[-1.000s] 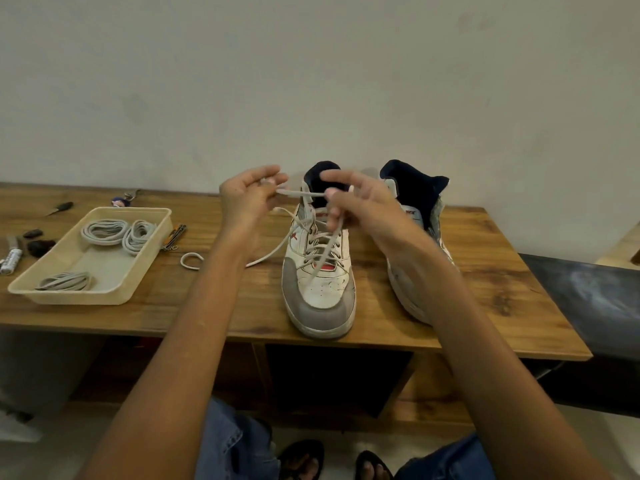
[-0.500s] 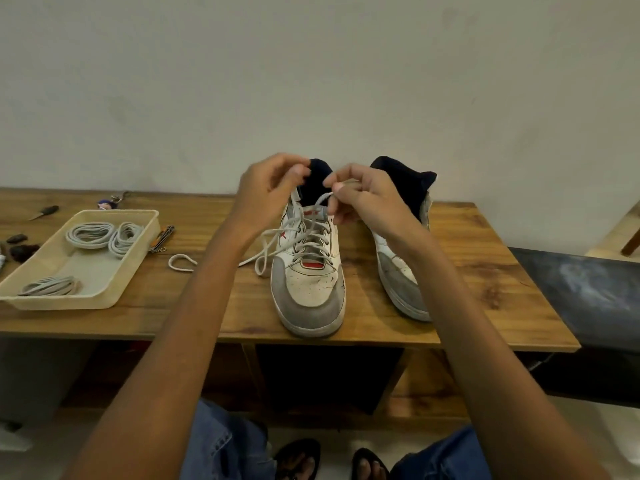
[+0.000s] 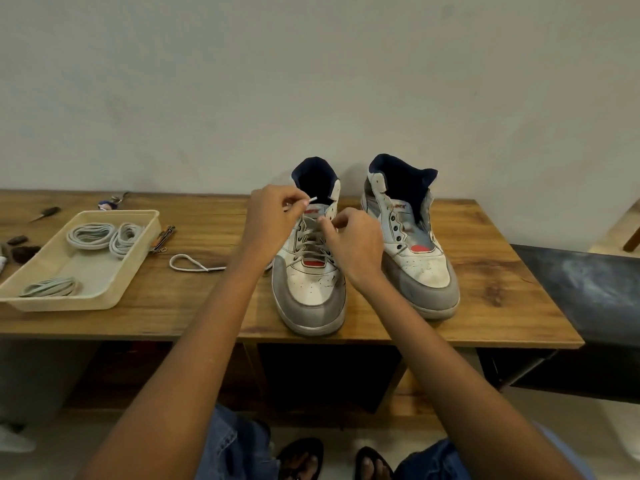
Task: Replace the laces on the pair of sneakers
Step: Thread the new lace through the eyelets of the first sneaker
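Two white-and-grey sneakers stand toe-near on the wooden bench (image 3: 502, 271). The left hand (image 3: 273, 221) pinches the white lace (image 3: 312, 199) tip over the left sneaker (image 3: 311, 282); the right hand (image 3: 353, 242) pinches lace at its eyelets. The unlaced right sneaker (image 3: 415, 258) bears red tongue lettering, too blurred to read.

Wood-grain table (image 3: 485, 299), scuffed leather-look sneakers (image 3: 311, 289), matt

A plain pale wall (image 3: 311, 81) rises behind the wooden table (image 3: 502, 271); a dark bench (image 3: 588, 292) stands beside it.
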### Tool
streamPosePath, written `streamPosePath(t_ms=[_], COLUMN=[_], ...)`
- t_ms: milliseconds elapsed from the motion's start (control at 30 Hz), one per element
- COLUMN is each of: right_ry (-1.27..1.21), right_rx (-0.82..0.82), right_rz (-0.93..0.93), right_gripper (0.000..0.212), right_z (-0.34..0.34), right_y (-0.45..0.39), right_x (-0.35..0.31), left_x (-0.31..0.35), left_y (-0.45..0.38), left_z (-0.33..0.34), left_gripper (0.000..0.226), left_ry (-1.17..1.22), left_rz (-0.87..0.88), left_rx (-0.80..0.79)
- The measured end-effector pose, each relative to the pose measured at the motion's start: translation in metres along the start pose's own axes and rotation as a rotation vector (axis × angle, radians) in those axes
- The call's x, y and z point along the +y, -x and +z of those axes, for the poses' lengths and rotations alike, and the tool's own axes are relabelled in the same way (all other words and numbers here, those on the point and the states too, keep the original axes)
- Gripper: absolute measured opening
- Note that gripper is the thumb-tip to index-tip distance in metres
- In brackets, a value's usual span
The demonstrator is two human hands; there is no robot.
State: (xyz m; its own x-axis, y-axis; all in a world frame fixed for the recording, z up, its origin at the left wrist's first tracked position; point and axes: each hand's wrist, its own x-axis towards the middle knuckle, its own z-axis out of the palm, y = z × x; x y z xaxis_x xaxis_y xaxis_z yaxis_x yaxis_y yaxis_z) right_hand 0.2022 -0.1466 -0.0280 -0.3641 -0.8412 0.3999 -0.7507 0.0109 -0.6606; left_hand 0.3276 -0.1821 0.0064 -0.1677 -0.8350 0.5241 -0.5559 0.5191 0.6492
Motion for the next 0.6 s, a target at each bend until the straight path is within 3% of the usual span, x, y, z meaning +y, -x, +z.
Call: streamPosePath(t_ms=[300, 600], right_ry=[-0.144, -0.344], right_rx=[0.123, 0.075], right_rz=[0.036, 0.062], right_gripper=[0.026, 0.018], right_z=[0.012, 0.004], right_y=[-0.001, -0.003], right_x=[-0.002, 0.004], left_x=[0.010, 0.014], left_y=[0.002, 0.003], left_z=[0.016, 0.026], left_gripper=[0.017, 0.022], left_ry=[-0.222, -0.454], left_rz=[0.091, 0.116], left_rx=[-0.106, -0.201])
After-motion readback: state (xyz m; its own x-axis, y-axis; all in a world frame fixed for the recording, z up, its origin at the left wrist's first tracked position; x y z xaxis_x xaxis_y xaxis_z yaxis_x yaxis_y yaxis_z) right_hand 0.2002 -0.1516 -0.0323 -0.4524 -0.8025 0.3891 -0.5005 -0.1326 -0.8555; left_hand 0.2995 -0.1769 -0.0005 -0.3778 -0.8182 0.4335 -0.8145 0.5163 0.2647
